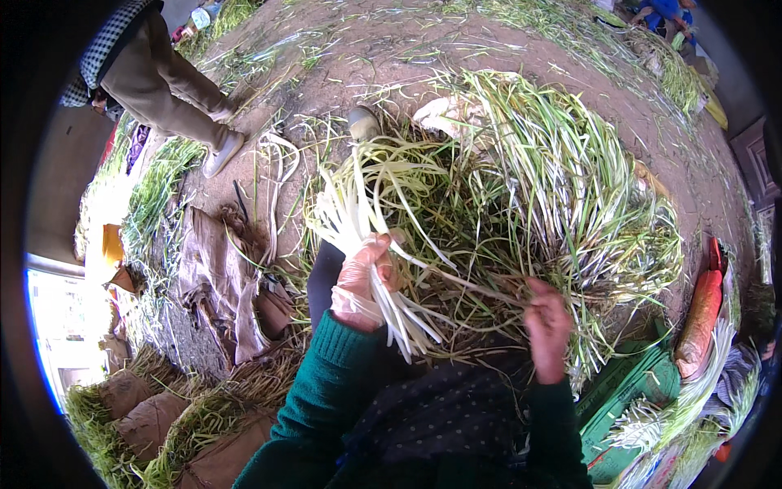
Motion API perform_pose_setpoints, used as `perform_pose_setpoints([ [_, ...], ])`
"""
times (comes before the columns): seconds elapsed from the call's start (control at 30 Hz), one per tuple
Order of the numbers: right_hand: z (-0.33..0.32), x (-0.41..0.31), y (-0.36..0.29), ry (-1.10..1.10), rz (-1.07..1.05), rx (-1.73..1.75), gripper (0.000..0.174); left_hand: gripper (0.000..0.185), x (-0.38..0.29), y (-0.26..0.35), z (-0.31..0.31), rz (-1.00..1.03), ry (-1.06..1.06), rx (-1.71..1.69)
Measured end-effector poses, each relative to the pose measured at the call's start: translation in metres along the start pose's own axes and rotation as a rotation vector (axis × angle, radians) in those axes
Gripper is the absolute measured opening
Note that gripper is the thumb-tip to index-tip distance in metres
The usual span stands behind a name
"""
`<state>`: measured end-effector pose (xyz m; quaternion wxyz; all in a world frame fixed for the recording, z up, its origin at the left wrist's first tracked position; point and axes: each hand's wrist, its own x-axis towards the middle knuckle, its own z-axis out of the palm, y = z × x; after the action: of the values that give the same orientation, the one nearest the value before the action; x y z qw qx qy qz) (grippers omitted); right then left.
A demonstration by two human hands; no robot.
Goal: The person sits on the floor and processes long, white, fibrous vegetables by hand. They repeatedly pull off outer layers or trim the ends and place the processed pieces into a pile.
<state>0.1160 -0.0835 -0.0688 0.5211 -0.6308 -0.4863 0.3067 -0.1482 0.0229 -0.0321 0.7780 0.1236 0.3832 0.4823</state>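
Note:
My left hand [365, 281], in a thin see-through glove, grips a bundle of long pale green-white stalks [342, 214], perhaps garlic chives. White stem ends [403, 324] hang below that fist, and the yellowish leaves fan out above it. To the right, my right hand [548, 324] is slightly blurred. Its fingertips pinch one end of a thin brownish strip [473, 284], which stretches toward the bundle. Beneath the hands lies a tangle of loose leaves [440, 208]. A large heap of unsorted green stalks [550, 177] curves around the right side.
Someone in brown trousers [165, 79] stands at upper left. Crumpled brown sacking [223, 275] and wrapped bundles [153, 422] lie on the left. Green plastic sheeting [641, 385], a red-orange roll [702, 324] and bundles of pale stalks [702, 379] lie at right. Leaf scraps litter the earthen floor [391, 55].

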Motion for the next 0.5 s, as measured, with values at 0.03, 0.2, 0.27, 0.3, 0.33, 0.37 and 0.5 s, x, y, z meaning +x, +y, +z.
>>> perform_pose_setpoints([
  [0.03,-0.022,-0.009,0.024,0.073,0.092,0.083,0.011,0.020,0.000,0.000,0.001,0.028,0.009,0.014],
  [0.2,-0.096,-0.026,0.055,0.162,0.047,-0.538,0.015,0.025,0.003,0.000,0.002,0.025,0.010,0.021],
  [0.27,-0.061,-0.009,0.002,0.140,-0.029,-0.490,0.017,0.024,0.002,-0.004,0.006,0.030,0.081,0.036],
  [0.3,-0.040,0.001,-0.016,0.131,-0.065,-0.466,0.018,0.023,0.002,-0.006,0.008,0.012,0.052,0.042],
  [0.33,-0.022,0.009,-0.019,0.079,-0.200,-0.451,0.018,0.023,0.003,-0.008,0.011,-0.006,0.020,0.047],
  [0.37,-0.002,0.018,-0.021,0.023,-0.336,-0.428,0.018,0.023,0.003,-0.008,0.013,-0.020,-0.008,0.054],
  [0.5,0.075,0.045,-0.071,-0.191,-0.531,-0.390,0.021,0.025,-0.004,-0.008,0.029,-0.040,0.006,-0.011],
])
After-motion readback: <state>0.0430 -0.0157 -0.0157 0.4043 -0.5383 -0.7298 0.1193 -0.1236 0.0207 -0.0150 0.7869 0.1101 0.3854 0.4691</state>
